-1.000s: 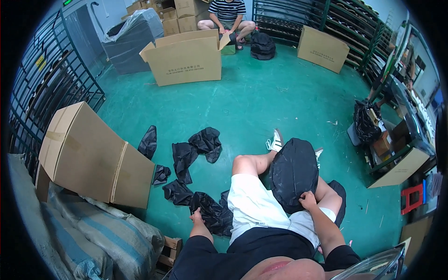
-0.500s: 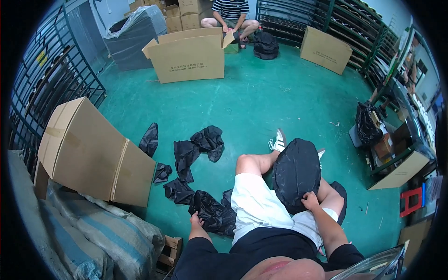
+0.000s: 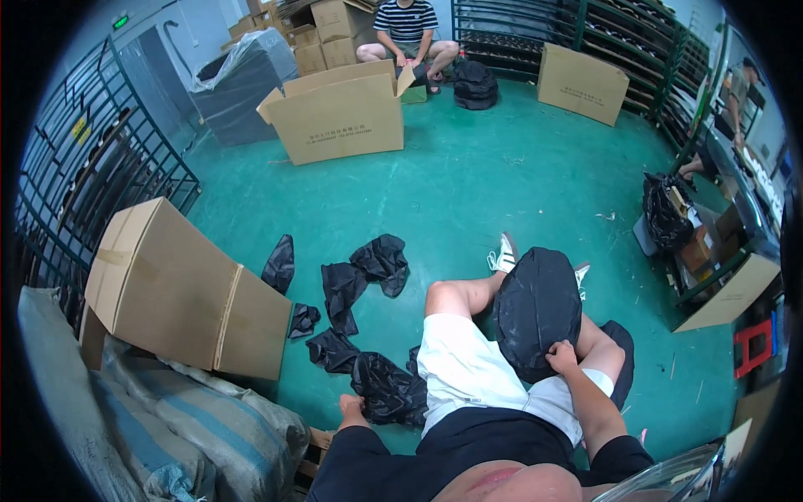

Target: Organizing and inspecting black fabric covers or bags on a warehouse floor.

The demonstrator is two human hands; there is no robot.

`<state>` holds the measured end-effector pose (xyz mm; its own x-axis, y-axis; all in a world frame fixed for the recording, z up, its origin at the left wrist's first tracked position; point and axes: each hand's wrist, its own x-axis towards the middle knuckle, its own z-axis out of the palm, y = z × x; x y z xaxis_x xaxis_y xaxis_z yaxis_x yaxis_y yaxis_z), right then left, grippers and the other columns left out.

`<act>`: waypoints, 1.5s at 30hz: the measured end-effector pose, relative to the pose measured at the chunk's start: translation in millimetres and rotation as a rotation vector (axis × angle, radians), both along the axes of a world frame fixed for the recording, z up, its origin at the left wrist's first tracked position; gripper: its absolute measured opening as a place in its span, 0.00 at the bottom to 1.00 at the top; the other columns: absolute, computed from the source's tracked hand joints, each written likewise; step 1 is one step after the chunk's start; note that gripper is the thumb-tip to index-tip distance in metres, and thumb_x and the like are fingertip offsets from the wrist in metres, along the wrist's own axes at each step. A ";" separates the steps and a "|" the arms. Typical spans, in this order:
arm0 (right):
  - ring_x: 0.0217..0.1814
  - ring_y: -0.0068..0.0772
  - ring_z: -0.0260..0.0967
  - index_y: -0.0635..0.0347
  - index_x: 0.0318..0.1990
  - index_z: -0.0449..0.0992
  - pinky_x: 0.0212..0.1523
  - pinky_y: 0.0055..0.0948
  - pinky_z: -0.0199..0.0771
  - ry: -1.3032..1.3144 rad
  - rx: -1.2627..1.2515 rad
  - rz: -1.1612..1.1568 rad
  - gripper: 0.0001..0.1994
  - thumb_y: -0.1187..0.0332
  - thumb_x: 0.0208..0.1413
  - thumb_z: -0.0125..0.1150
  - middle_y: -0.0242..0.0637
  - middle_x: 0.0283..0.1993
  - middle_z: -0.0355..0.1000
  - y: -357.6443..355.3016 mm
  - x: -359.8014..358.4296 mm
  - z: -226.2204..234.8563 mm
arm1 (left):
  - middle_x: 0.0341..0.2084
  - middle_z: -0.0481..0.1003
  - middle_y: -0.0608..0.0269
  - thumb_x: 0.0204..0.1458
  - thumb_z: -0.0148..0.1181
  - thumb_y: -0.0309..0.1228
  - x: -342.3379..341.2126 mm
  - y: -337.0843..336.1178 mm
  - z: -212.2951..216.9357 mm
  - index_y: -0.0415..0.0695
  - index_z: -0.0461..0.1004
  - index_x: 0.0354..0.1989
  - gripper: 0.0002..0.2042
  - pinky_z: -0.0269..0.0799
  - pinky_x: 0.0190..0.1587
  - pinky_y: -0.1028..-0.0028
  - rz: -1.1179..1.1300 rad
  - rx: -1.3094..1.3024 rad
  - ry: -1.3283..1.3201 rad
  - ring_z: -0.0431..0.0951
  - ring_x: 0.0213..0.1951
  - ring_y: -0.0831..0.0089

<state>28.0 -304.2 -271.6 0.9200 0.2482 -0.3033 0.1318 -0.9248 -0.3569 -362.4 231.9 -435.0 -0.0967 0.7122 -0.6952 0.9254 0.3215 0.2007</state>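
Note:
A rounded, dark bag-like bundle (image 3: pixel 537 309) in smooth black fabric stands upright between my legs. My right hand (image 3: pixel 564 356) is closed on the fabric at its lower right edge. Down to my left, my left hand (image 3: pixel 352 407) is beside a crumpled black fabric piece (image 3: pixel 386 389) on the floor; its fingers are too indistinct to read, and I cannot tell whether they touch the cloth. More loose black fabric pieces (image 3: pixel 343 293) lie beyond it. Another black bundle (image 3: pixel 621 360) rests partly hidden behind my right leg.
A tall carton (image 3: pixel 180 284) and striped woven sacks (image 3: pixel 192 427) stand at my left. Ahead are an open carton (image 3: pixel 347 121), a seated person (image 3: pixel 407 38) and a black backpack (image 3: pixel 476 86). At right are a black-lined bin (image 3: pixel 665 217), a red stool (image 3: pixel 754 350) and another person (image 3: pixel 736 100).
My left hand has drawn slightly away from the edge of the crumpled fabric. My right hand keeps its hold on the bundle. The view has shifted a little, and the person at far right shows more.

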 end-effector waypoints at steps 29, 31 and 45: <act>0.26 0.31 0.70 0.59 0.48 0.74 0.23 0.27 0.63 1.065 1.446 -0.319 0.16 0.57 0.62 0.49 0.37 0.36 0.75 -2.9 7.1 12.1 | 0.22 0.70 0.75 0.50 0.58 0.25 297.8 -288.6 326.4 0.42 0.69 0.24 0.06 0.67 0.30 0.81 -0.906 -0.692 -1.343 0.70 0.28 0.85; 0.47 0.29 0.72 0.54 0.55 0.71 0.45 0.33 0.75 0.987 1.481 -0.486 0.22 0.50 0.65 0.41 0.33 0.52 0.73 -6.1 5.3 -22.0 | 0.19 0.72 0.68 0.48 0.58 0.28 291.1 -313.1 266.0 0.41 0.70 0.24 0.06 0.69 0.30 0.75 -1.152 -0.624 -1.213 0.74 0.25 0.76; 0.54 0.29 0.67 0.54 0.59 0.67 0.53 0.33 0.67 0.686 1.370 -0.211 0.22 0.52 0.66 0.38 0.33 0.57 0.68 6.4 32.7 -8.4 | 0.26 0.75 0.44 0.46 0.57 0.38 289.5 -339.1 278.3 0.36 0.70 0.30 0.14 0.69 0.36 0.55 -1.798 -0.137 -0.765 0.76 0.34 0.46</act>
